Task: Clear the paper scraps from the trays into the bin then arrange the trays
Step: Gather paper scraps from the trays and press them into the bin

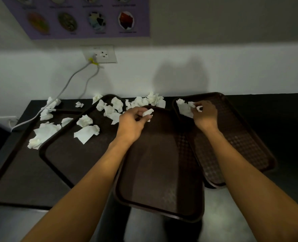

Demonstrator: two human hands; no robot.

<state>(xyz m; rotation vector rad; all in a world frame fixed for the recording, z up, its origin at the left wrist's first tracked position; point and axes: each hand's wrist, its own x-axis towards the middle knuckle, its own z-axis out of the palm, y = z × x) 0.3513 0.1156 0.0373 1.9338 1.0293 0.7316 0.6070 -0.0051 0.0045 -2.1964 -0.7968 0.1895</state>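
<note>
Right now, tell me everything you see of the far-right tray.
The far-right tray is dark brown, plastic-looking, with a waffle-textured floor, raised rim and rounded corners. It lies skewed on the black counter, the middle tray overlapping its left edge. White paper scraps sit in its far-left corner, pinched by the right hand.

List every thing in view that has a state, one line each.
Left hand, grips a scrap.
Right hand, pinches scraps in the right tray.
Middle tray, bare, overhanging the counter.
Second tray, strewn with loose scraps.
Leftmost tray, large scraps at its far end.
Wall socket, cable plugged in.
</note>
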